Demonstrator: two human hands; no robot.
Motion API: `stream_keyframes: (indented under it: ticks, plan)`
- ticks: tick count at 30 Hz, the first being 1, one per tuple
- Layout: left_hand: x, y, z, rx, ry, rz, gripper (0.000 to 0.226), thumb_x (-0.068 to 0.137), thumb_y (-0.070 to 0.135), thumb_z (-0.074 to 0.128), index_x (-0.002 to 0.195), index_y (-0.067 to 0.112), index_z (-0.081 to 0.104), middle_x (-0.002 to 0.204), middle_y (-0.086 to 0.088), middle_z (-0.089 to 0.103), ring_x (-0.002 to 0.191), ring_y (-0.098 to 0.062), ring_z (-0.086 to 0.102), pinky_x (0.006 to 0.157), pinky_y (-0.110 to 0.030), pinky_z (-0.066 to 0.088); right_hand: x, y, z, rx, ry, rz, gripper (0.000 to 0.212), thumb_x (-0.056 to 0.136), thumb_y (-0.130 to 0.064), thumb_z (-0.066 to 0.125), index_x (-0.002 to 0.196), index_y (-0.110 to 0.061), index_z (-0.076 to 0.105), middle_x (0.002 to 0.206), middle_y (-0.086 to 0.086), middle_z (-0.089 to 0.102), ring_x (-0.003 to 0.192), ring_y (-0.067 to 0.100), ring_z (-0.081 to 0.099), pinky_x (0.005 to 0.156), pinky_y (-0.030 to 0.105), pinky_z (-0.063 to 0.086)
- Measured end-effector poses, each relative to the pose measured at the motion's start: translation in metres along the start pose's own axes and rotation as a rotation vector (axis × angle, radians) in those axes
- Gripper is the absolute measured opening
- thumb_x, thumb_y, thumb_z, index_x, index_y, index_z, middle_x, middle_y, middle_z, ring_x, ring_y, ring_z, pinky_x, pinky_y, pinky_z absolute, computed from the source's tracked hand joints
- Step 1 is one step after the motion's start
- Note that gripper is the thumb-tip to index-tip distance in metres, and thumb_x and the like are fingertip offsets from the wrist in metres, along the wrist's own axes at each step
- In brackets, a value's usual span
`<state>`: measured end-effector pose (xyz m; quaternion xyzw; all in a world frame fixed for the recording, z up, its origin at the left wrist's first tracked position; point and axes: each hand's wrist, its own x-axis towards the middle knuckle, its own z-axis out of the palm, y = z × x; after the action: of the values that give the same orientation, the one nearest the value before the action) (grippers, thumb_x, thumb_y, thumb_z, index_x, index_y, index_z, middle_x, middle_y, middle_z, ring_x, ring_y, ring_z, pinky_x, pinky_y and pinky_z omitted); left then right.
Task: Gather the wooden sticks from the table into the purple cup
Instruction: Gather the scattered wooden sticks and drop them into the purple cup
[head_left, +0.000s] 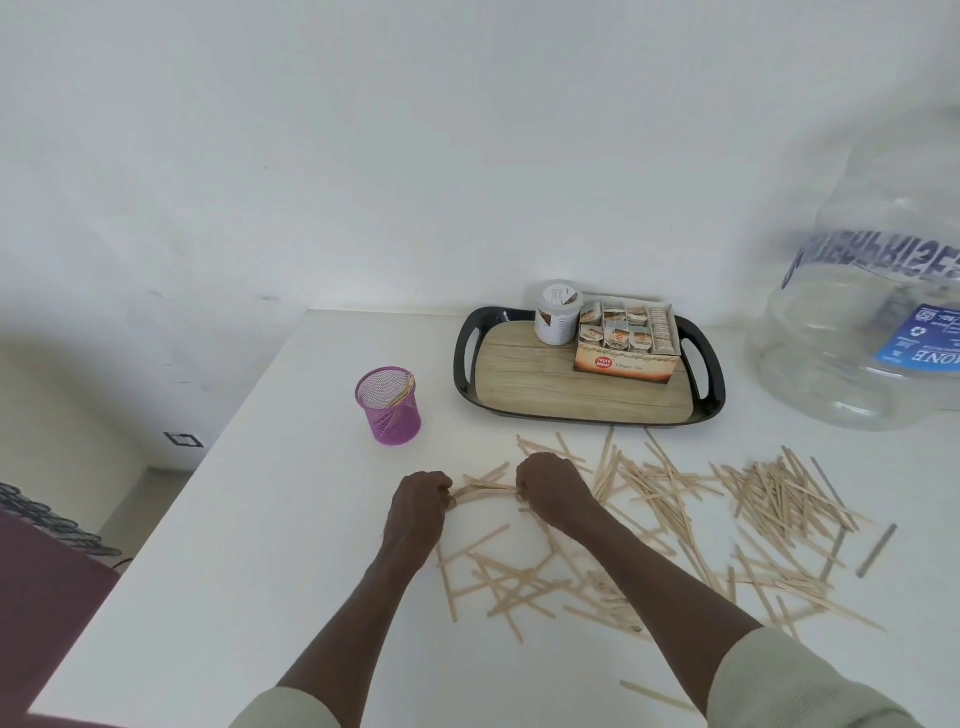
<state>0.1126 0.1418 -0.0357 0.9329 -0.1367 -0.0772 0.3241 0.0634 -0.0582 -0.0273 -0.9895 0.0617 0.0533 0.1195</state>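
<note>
A purple mesh cup (389, 408) stands upright on the white table (270, 519), with a few wooden sticks leaning inside it. Many loose wooden sticks (769, 499) lie scattered across the table's middle and right. Just below and right of the cup, my left hand (420, 501) and my right hand (550, 488) each pinch one end of a small bundle of sticks (485, 487) held between them low over the table. More sticks (511, 582) lie under and between my forearms.
A black tray (587, 400) with a wood-pattern floor sits behind the sticks, carrying a white jar (557, 319) and an open box of tea bags (626, 343). A large clear water bottle (872, 291) stands at the right. The table's left edge drops off near the cup.
</note>
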Motion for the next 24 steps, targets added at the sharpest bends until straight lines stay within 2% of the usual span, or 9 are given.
stream_keyframes:
  ticks: [3, 6, 9, 13, 15, 17, 19, 21, 24]
  plan:
    - [0.005, 0.001, 0.002, 0.182, -0.059, 0.128, 0.021, 0.086, 0.002, 0.058, 0.098, 0.011, 0.074, 0.085, -0.010, 0.064, 0.085, -0.030, 0.062, 0.069, -0.032, 0.043, -0.001, 0.003, -0.004, 0.004, -0.027, -0.016, 0.015, 0.088, -0.011, 0.057, 0.096, -0.004, 0.068, 0.100, 0.014, 0.068, 0.097, 0.029, 0.063, 0.085, 0.039, 0.051]
    - [0.006, 0.006, 0.004, 0.258, -0.076, 0.184, 0.029, 0.087, 0.000, 0.049, 0.099, 0.014, 0.072, 0.084, -0.010, 0.058, 0.084, -0.031, 0.060, 0.068, -0.032, 0.042, -0.005, 0.003, -0.010, 0.011, -0.058, -0.022, 0.008, 0.082, -0.006, 0.055, 0.079, -0.003, 0.063, 0.080, 0.013, 0.061, 0.081, 0.027, 0.059, 0.067, 0.032, 0.046]
    - [0.004, 0.011, 0.006, 0.263, -0.068, 0.176, 0.032, 0.088, 0.000, 0.045, 0.099, 0.016, 0.070, 0.084, -0.006, 0.050, 0.086, -0.031, 0.059, 0.069, -0.034, 0.045, -0.011, 0.004, -0.015, 0.055, -0.051, -0.021, 0.032, 0.077, -0.002, 0.054, 0.054, -0.013, 0.035, 0.057, 0.001, 0.035, 0.066, 0.021, 0.043, 0.049, 0.022, 0.027]
    - [0.006, 0.019, 0.010, 0.192, -0.034, 0.126, 0.024, 0.091, 0.002, 0.048, 0.094, 0.013, 0.069, 0.082, -0.003, 0.048, 0.085, -0.033, 0.060, 0.066, -0.031, 0.039, -0.017, 0.010, -0.023, 0.147, 0.025, -0.034, 0.039, 0.073, -0.001, 0.053, 0.049, -0.016, 0.026, 0.049, -0.001, 0.026, 0.050, 0.014, 0.028, 0.048, 0.023, 0.024]
    - [0.008, 0.027, 0.010, 0.090, -0.028, 0.073, 0.025, 0.089, -0.003, 0.045, 0.092, 0.012, 0.066, 0.084, -0.005, 0.058, 0.084, -0.033, 0.062, 0.063, -0.032, 0.039, -0.019, 0.013, -0.028, 0.216, 0.074, -0.009, 0.039, 0.069, 0.000, 0.052, 0.045, -0.017, 0.025, 0.045, -0.001, 0.026, 0.045, 0.012, 0.024, 0.047, 0.023, 0.022]
    - [0.008, 0.039, 0.010, -0.014, -0.033, 0.007, 0.028, 0.088, -0.006, 0.040, 0.098, 0.010, 0.062, 0.092, -0.007, 0.066, 0.087, -0.030, 0.066, 0.066, -0.033, 0.046, -0.019, 0.016, -0.031, 0.283, 0.115, 0.019, 0.037, 0.066, -0.001, 0.051, 0.043, -0.016, 0.027, 0.042, 0.002, 0.025, 0.044, 0.015, 0.023, 0.045, 0.023, 0.021]
    - [0.009, 0.051, 0.014, -0.090, -0.048, -0.041, 0.029, 0.090, -0.004, 0.038, 0.105, 0.007, 0.060, 0.098, -0.011, 0.068, 0.091, -0.030, 0.067, 0.072, -0.039, 0.053, -0.017, 0.019, -0.032, 0.333, 0.140, 0.049, 0.031, 0.065, -0.003, 0.053, 0.043, -0.013, 0.033, 0.041, 0.005, 0.029, 0.044, 0.015, 0.024, 0.044, 0.022, 0.021]
    - [0.009, 0.063, 0.019, -0.136, -0.059, -0.079, 0.030, 0.092, -0.003, 0.036, 0.110, 0.005, 0.059, 0.101, -0.015, 0.067, 0.094, -0.032, 0.066, 0.076, -0.041, 0.054, -0.016, 0.020, -0.032, 0.371, 0.142, 0.100, 0.022, 0.066, -0.006, 0.055, 0.046, -0.005, 0.046, 0.043, 0.009, 0.042, 0.043, 0.016, 0.032, 0.044, 0.020, 0.028]
    - [0.005, 0.080, 0.027, -0.176, -0.069, -0.077, 0.028, 0.097, 0.002, 0.037, 0.114, 0.003, 0.058, 0.108, -0.017, 0.065, 0.100, -0.034, 0.063, 0.075, -0.035, 0.049, -0.016, 0.020, -0.037, 0.430, 0.177, 0.156, 0.017, 0.067, -0.008, 0.058, 0.053, 0.001, 0.053, 0.049, 0.008, 0.048, 0.048, 0.015, 0.038, 0.048, 0.030, 0.035]
